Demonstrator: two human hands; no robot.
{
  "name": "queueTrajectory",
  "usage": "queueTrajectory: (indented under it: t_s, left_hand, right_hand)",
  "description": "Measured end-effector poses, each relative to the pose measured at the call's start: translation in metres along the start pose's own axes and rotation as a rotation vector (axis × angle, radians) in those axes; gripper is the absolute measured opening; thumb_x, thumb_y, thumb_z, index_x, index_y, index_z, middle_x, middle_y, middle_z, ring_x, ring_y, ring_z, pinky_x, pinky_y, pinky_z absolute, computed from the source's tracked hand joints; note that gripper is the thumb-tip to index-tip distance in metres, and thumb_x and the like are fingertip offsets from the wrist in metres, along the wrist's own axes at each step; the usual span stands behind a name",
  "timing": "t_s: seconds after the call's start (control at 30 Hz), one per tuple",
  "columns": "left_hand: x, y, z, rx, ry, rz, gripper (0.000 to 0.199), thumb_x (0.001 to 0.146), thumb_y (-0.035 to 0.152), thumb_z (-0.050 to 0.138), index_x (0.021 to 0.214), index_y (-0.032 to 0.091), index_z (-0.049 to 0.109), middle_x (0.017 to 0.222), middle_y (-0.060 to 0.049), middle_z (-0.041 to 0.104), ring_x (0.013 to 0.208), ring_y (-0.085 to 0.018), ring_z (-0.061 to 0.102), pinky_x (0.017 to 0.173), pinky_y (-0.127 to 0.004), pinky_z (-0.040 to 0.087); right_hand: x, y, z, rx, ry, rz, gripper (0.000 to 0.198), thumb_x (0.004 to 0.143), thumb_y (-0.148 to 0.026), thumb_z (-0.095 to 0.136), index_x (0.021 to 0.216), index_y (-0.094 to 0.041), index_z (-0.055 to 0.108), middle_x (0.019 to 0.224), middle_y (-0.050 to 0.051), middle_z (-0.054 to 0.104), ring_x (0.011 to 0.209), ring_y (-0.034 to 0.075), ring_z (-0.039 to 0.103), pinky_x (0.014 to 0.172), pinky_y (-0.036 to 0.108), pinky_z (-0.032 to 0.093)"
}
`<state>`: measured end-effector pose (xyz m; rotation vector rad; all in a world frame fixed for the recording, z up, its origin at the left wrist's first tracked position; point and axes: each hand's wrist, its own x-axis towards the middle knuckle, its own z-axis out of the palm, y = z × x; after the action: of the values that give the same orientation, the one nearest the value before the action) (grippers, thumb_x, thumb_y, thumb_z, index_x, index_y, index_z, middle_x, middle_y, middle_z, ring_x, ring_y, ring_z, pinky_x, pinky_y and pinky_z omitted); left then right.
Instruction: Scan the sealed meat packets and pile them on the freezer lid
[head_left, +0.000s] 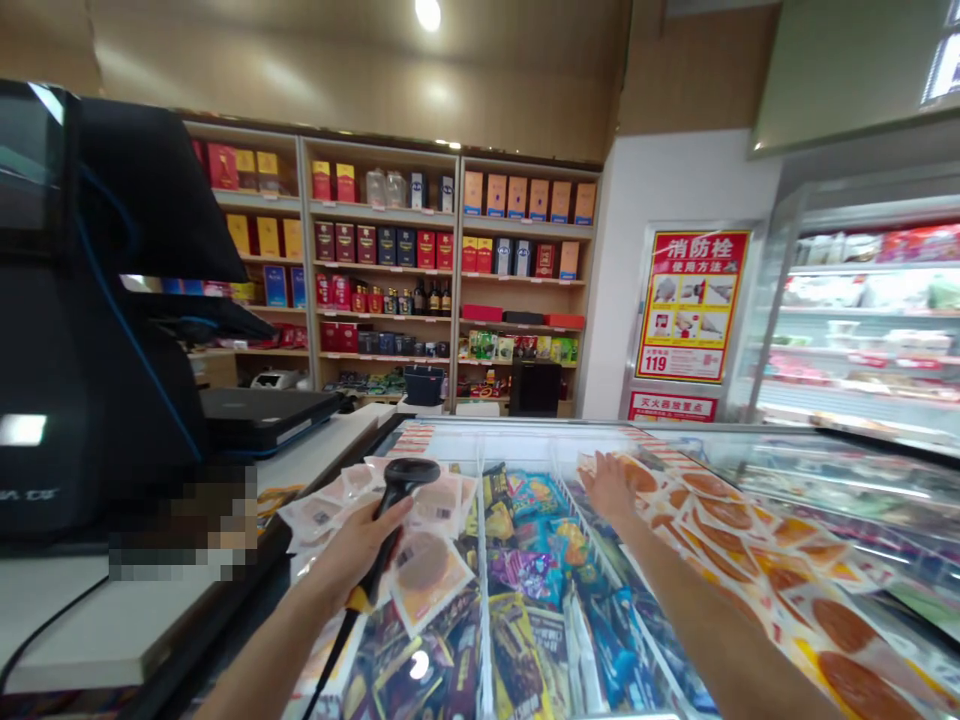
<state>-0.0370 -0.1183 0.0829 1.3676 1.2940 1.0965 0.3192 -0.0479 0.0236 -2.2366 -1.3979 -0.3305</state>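
Reference: the freezer (525, 428). Left hand (366, 540) is above its left part, fingers wrapped round the handle of a black scanner (388, 548); the cord (337, 650) trails toward the freezer's near side. Pale flat packets (429, 572) lie on the freezer's left part, below the scanner. Right hand (609, 485) is over the freezer's right part, at the far end of the overlapping orange-brown packets (726, 515); whether it pinches one, cannot tell. Counter (82, 625) stands left of the freezer, shelves (456, 280) beyond it.
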Motion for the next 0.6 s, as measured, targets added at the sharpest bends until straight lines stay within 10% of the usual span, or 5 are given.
queueTrajectory:
  t_s: [0.23, 0.6]
  left_hand:
    - [0.004, 0.002, 0.039, -0.019, -0.075, 0.01, 0.034, 0.062, 0.05, 0.052, 0.061, 0.017, 0.045, 0.042, 0.007, 0.044, 0.036, -0.006, 0.04, 0.038, -0.019, 0.029]
    - [0.002, 0.006, 0.097, -0.019, -0.286, 0.034, 0.032, 0.064, 0.049, 0.05, 0.06, 0.018, 0.042, 0.039, 0.008, 0.041, 0.033, -0.006, 0.037, 0.038, -0.02, 0.027]
  right_hand:
    - [0.01, 0.066, 0.006, -0.212, -0.037, 0.006, 0.05, 0.074, -0.037, 0.04, 0.12, -0.016, 0.04, 0.125, 0.014, 0.039, 0.114, 0.031, 0.033, 0.086, 0.052, 0.027]
    - [0.0, 0.069, -0.018, 0.137, 0.097, 0.003, 0.041, 0.081, -0.034, 0.027, 0.11, -0.021, 0.052, 0.099, 0.009, 0.061, 0.085, 0.023, 0.056, 0.074, 0.036, 0.039]
